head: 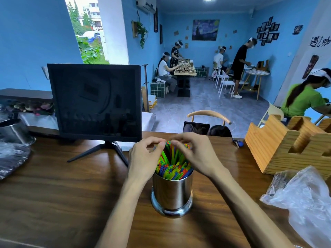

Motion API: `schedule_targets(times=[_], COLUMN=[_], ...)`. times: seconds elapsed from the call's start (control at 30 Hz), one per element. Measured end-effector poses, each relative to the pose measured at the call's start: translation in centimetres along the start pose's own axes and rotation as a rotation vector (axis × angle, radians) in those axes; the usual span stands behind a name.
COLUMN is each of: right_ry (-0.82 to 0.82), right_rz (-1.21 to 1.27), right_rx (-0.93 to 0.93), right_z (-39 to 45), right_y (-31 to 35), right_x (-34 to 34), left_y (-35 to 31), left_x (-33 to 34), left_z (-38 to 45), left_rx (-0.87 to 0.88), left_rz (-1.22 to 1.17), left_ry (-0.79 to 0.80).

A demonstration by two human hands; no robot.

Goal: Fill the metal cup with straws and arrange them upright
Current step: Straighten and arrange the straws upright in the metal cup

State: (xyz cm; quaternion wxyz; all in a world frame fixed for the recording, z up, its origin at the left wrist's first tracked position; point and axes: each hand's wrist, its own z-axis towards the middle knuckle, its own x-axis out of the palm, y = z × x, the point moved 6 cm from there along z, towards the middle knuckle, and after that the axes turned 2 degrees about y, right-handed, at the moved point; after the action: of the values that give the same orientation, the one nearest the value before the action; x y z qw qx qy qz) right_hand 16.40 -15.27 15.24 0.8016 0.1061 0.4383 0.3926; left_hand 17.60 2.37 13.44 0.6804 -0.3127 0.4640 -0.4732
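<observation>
**Bench Layout**

The metal cup [172, 194] stands on the bench [62, 203] at lower centre of the frame, with straws [172, 169] in it. The monitor [95, 101] stands behind it, to the left. The wooden rack [286, 145] sits at right; the plastic bag [304, 203] lies below the rack. A second metal cup [14, 131] stands at far left.

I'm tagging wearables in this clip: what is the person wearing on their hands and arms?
Nothing shows: the left hand and right hand are bare, with no gloves, rings, watch or bracelet visible. Both forearms are uncovered right down to the frame's bottom edge, so no sleeve appears.
</observation>
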Motion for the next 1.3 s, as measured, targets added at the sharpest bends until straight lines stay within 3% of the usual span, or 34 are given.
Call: schedule_targets(times=[0.07,0.17,0.27,0.37,0.47,0.63,0.8,1.3], right_ry=[0.073,0.129,0.07,0.081,0.191,0.061,0.138,0.112], right_rz=[-0.062,0.114,0.439,0.461,0.517,0.798,0.913,0.812], right_rx=[0.064,0.215,0.371,0.503,0.57,0.714,0.779,0.716], right_z=[-0.2,0.0,0.0,-0.6,-1.9,-3.0,-3.5,-3.9], right_y=[-1.6,-3.2,-4.1,-5.9,-7.3,-8.5,-8.3,-8.2], right_x=[0.7,-0.1,-1.5,-1.9,-0.6,0.4,1.2,1.6], left_y=[-0.1,-1.5,-2.7,-2.6,-2.3,-1.5,-1.0,-1.4], left_x=[-0.1,-0.5,0.6,2.3,2.4,2.1,2.1,2.3], left_z=[-0.2,-0.7,-1.1,-1.8,-1.4,-1.1,-1.1,-1.3], left_rx=[0.032,0.177,0.239,0.237,0.271,0.292,0.301,0.475], left_rz=[0.012,0.155,0.249,0.369,0.303,0.222,0.181,0.347], left_ry=[0.012,0.043,0.328,0.558,0.46,0.357,0.304,0.172])
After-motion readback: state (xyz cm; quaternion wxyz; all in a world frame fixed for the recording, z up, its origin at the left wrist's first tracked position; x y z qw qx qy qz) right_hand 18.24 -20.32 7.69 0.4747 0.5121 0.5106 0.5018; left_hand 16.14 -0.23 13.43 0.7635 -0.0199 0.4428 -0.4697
